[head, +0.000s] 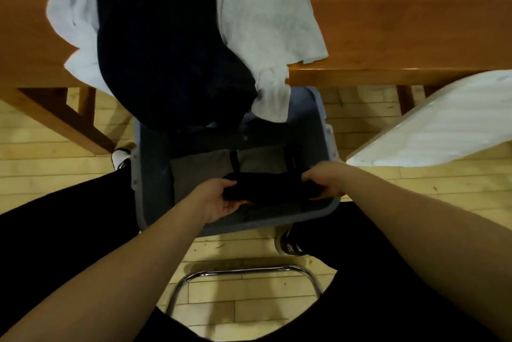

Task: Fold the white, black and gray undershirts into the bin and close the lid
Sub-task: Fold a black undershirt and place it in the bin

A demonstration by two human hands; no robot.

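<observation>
Left hand [219, 199] and right hand [322, 182] both clamp the folded black undershirt [266, 189] inside the bin [151, 175], above a gray one [199, 172].

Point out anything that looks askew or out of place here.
The black shirt and gray shirt on the table spill over its edge, drooping above the open bin. The white lid lies tilted off to the right, not on the bin.

Black trousers [55, 217], bare forearms [116, 267]
</observation>
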